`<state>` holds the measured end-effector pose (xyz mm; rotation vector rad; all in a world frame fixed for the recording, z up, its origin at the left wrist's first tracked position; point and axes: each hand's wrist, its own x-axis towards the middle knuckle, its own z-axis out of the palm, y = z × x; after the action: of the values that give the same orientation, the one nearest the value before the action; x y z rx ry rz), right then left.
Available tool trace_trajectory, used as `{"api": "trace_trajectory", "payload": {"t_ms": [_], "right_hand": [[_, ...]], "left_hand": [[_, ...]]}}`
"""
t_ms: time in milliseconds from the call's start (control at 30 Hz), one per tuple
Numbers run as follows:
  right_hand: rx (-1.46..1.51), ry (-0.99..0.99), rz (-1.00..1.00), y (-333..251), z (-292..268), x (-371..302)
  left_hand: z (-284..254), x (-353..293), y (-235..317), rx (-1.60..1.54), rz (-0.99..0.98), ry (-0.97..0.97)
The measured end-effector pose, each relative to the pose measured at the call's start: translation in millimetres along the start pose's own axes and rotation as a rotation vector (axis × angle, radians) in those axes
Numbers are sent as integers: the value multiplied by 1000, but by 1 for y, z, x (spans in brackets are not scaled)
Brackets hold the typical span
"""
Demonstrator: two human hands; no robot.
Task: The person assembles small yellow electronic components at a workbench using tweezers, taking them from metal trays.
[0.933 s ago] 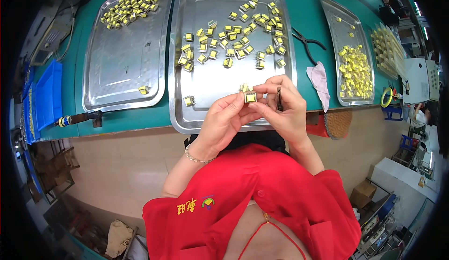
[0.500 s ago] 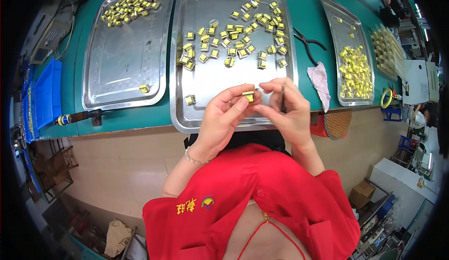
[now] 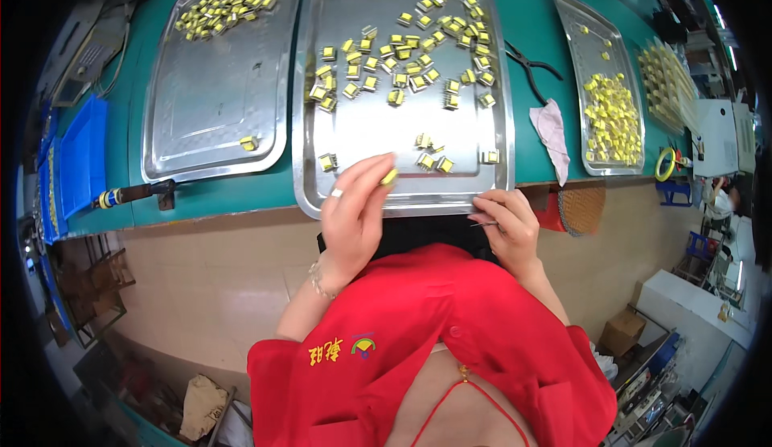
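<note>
My left hand (image 3: 352,220) is over the near edge of the middle steel tray (image 3: 362,198), its fingertips closed on a small yellow-wrapped transformer (image 3: 388,177). At the tray's near right corner, my right hand (image 3: 512,226) pinches a thin dark tool (image 3: 482,223); its exact kind cannot be made out. Just beyond my hands lie several loose transformers, among them one (image 3: 445,164) with metal pins and another (image 3: 490,157) by the right wall. A further one (image 3: 327,161) sits near the left wall. Many more are scattered over the tray's far half.
A left tray (image 3: 213,117) carries a heap of transformers at its far end and a single one near its front. To the right are pliers (image 3: 531,67), a pink cloth (image 3: 550,137) and a narrow tray (image 3: 572,53) of yellow parts. A blue bin (image 3: 83,161) stands far left.
My hands have moved apart: the left slightly left with a transformer, the right down to the tray's corner with the thin tool. Transformers in the near part of the tray are now uncovered.
</note>
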<state>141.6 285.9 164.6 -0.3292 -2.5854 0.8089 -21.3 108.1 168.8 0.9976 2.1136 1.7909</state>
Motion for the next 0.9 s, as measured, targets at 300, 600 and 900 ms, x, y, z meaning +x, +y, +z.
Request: {"api": "trace_trajectory", "payload": {"t_ms": [300,600,900], "right_hand": [[29,101,-5,8,9,10],[360,-104,297,26,-20,61],[143,1,138,36,-10,96]], "left_hand": [[12,9,-24,406,366,191],[5,31,-18,250,122,154],[5,32,-12,-1344,-693,-21]]}}
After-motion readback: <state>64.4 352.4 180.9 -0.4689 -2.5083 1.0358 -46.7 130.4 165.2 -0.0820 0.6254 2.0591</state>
